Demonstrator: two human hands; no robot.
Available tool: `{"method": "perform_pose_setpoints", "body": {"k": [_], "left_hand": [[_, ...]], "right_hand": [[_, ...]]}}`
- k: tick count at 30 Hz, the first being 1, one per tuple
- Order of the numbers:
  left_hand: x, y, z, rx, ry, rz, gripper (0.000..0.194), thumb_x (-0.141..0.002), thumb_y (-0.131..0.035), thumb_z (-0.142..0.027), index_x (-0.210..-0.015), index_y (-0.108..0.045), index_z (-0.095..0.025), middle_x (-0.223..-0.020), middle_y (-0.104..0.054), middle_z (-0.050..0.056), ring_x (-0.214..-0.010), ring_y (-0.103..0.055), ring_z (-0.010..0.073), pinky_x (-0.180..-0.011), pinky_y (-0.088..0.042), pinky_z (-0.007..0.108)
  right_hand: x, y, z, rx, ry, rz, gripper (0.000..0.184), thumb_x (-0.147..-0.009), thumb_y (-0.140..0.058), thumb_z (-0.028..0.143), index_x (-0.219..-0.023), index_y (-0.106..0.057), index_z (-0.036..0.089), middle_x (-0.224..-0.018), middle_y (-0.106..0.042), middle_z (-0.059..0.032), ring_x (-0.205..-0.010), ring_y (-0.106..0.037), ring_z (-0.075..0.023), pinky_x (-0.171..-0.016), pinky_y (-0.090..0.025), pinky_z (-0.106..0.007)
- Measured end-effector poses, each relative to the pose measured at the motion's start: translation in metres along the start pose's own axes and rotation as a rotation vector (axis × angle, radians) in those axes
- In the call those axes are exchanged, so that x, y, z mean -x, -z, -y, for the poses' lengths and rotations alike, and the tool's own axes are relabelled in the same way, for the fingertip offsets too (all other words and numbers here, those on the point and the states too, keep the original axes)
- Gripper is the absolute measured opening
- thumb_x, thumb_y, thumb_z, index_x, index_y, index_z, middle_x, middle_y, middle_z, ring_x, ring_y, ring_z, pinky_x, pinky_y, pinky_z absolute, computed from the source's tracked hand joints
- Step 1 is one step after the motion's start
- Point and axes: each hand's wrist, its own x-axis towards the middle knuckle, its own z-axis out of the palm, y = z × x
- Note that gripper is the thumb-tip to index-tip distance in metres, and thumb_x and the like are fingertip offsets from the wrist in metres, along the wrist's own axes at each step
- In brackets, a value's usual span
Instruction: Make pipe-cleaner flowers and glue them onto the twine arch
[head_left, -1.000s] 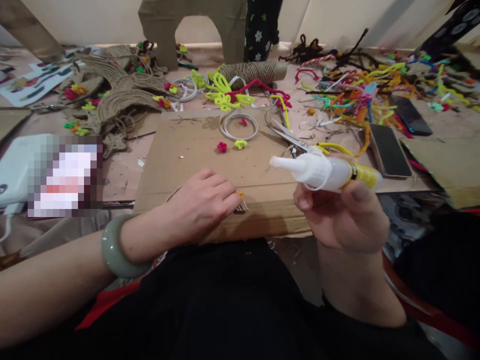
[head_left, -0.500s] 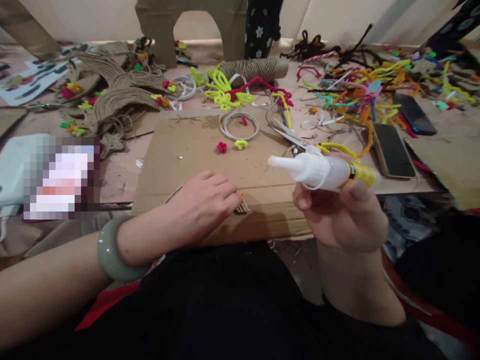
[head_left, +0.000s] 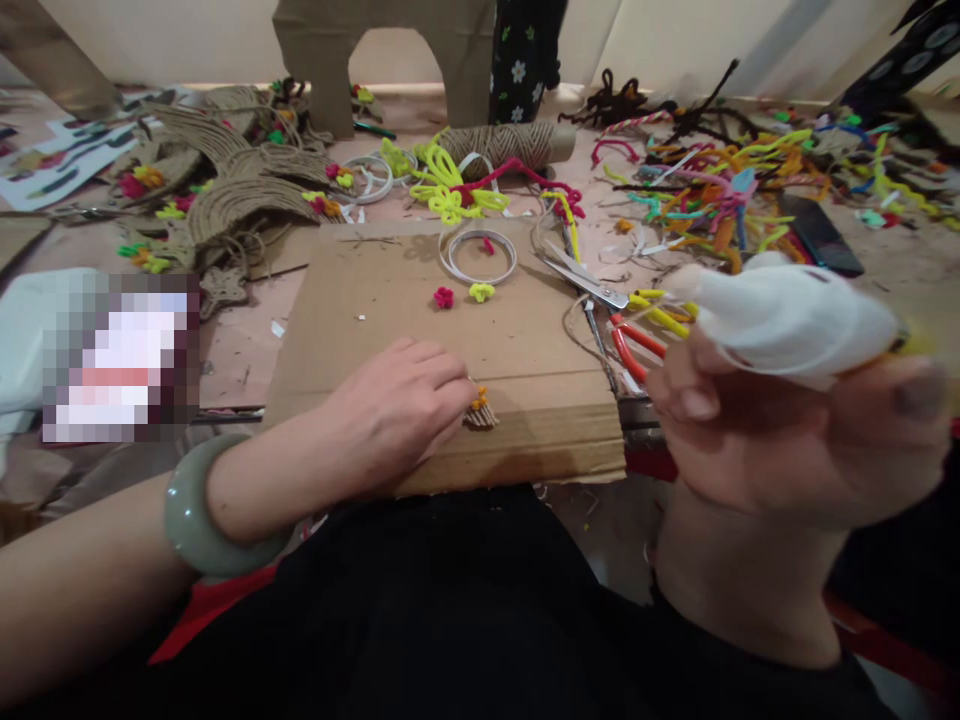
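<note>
Your left hand (head_left: 401,400) lies closed on a small twine piece (head_left: 480,414) with an orange bit on top, pinning it at the near edge of the cardboard sheet (head_left: 420,300). Your right hand (head_left: 787,440) grips a white glue bottle (head_left: 780,315), raised off the sheet's right edge, nozzle pointing left; it is blurred. Judgement: gluing step, glue not yet applied. Next move calls for bringing the nozzle down to the twine piece while the left fingers keep it steady. Farther in: pink flower (head_left: 444,296), yellow flower (head_left: 481,290), white ring (head_left: 478,255); scissors (head_left: 585,280) off the right edge.
</note>
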Motion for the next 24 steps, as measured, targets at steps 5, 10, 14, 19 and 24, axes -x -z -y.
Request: {"method": "perform_pose_setpoints", "body": {"k": [5, 10, 14, 19, 24], "left_hand": [[0.005, 0.008, 0.007, -0.049, 0.005, -0.026, 0.027, -0.091, -0.041, -0.021, -0.083, -0.066, -0.015, -0.082, -0.067, 0.009, -0.073, -0.058, 0.0218, -0.065, -0.043, 0.035], [0.002, 0.017, 0.031, -0.105, 0.152, -0.094, 0.03, -0.09, -0.04, -0.027, -0.08, -0.067, -0.017, -0.082, -0.066, 0.008, -0.075, -0.059, 0.0201, -0.068, -0.043, 0.032], [-0.012, 0.018, 0.05, -0.079, 0.299, -0.114, 0.025, -0.087, -0.045, -0.026, -0.086, -0.068, -0.017, -0.084, -0.067, 0.007, -0.081, -0.061, 0.0212, -0.073, -0.044, 0.032], [-0.032, 0.012, 0.06, -0.051, 0.269, -0.038, 0.022, -0.085, -0.048, -0.021, -0.086, -0.07, -0.016, -0.087, -0.069, 0.01, -0.083, -0.061, 0.0221, -0.076, -0.045, 0.033], [-0.044, -0.005, 0.076, -0.13, 0.198, -0.009, 0.023, -0.085, -0.051, -0.024, -0.084, -0.071, -0.015, -0.084, -0.069, 0.01, -0.08, -0.061, 0.0216, -0.074, -0.044, 0.033]], "right_hand": [[-0.001, 0.016, 0.015, 0.052, -0.032, -0.024, 0.03, -0.056, -0.083, 0.048, -0.076, -0.069, 0.031, -0.065, -0.059, 0.0039, -0.054, -0.049, -0.0134, -0.045, -0.034, -0.029], [0.0, 0.016, 0.016, 0.057, 0.023, -0.089, 0.024, -0.06, -0.08, 0.047, -0.075, -0.07, 0.032, -0.066, -0.059, 0.0022, -0.052, -0.047, -0.0132, -0.045, -0.029, -0.029], [0.0, 0.006, 0.007, 0.056, 0.014, -0.058, 0.029, -0.055, -0.083, 0.049, -0.071, -0.07, 0.029, -0.061, -0.059, 0.0037, -0.046, -0.043, -0.0106, -0.041, -0.031, -0.027], [-0.001, 0.005, -0.01, -0.011, 0.01, -0.018, 0.032, -0.058, -0.08, 0.048, -0.079, -0.071, 0.025, -0.059, -0.062, 0.0035, -0.044, -0.048, -0.0109, -0.036, -0.032, -0.025], [-0.003, 0.007, -0.018, -0.008, 0.015, 0.053, 0.029, -0.064, -0.077, 0.048, -0.082, -0.071, 0.026, -0.059, -0.061, 0.0037, -0.043, -0.05, -0.0102, -0.036, -0.032, -0.024]]}}
